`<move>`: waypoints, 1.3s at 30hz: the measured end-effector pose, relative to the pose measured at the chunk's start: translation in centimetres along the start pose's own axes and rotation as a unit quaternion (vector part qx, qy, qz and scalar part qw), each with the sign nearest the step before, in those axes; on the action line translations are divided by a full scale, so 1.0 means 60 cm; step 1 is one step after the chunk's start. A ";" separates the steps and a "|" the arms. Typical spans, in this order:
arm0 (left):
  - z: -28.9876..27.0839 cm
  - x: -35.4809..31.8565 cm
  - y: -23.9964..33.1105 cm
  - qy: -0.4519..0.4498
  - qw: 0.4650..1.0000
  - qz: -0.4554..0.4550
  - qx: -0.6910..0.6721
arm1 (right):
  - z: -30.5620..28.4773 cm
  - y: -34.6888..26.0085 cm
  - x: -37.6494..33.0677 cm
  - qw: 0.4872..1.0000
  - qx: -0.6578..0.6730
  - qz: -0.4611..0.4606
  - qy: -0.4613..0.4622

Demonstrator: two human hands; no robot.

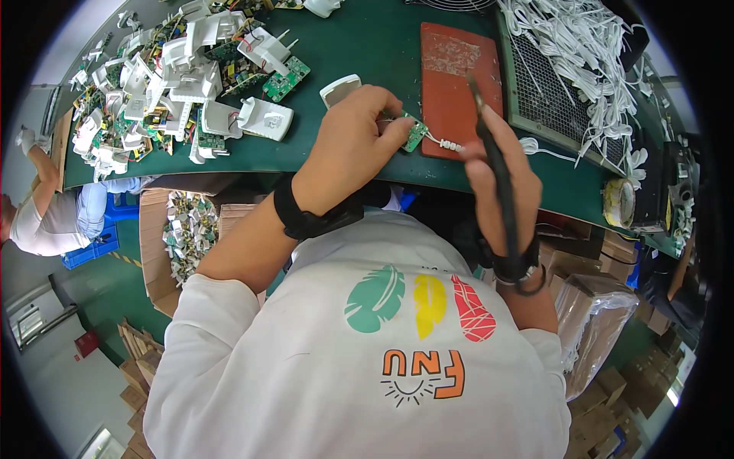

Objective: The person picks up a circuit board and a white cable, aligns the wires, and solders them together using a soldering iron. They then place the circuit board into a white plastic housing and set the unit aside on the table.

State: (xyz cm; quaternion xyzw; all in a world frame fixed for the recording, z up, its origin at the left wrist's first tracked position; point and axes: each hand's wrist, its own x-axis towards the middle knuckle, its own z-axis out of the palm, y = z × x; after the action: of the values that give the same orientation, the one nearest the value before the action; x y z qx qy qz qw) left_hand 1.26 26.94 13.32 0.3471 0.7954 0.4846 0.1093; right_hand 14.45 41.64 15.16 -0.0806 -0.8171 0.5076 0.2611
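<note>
My left hand (353, 141) is closed on a small green circuit board (415, 133), pinched between thumb and fingers over the table. A white plastic charger housing (339, 90) shows just beyond that hand; I cannot tell whether it joins the board. From the board a white cable with a ribbed strain relief (445, 144) runs toward my right hand (505, 180). That hand grips a dark-handled soldering iron (498, 172), slightly blurred, its thin tip pointing up and away over the red-brown mat (461, 88). Whether the right fingers also touch the cable is unclear.
A heap of white charger housings and circuit boards (191, 76) covers the left of the green table (367, 46). Bundled white cables (589, 76) lie at right on a mesh tray (539, 88). A tape roll (618, 203) sits at the right edge. Below left stands a filled carton (157, 249).
</note>
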 end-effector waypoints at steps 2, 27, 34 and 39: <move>0.000 0.002 0.002 -0.002 1.000 -0.024 -0.002 | -0.022 -0.004 -0.005 1.000 0.009 0.024 -0.001; 0.008 0.015 0.005 0.008 0.993 0.053 0.105 | -0.039 -0.004 0.001 0.998 -0.018 -0.039 -0.035; 0.018 0.013 0.012 0.012 0.989 0.076 0.125 | -0.030 -0.002 0.000 0.999 -0.025 -0.031 -0.012; 0.021 0.010 0.016 0.002 0.987 0.075 0.145 | -0.027 -0.008 0.000 0.999 -0.026 -0.031 -0.033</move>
State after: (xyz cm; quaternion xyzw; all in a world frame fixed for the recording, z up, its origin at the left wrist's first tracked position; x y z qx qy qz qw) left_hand 1.89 28.45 13.57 0.4172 0.8292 0.3716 0.0193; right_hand 15.35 42.70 16.16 -0.0451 -0.8402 0.4803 0.2479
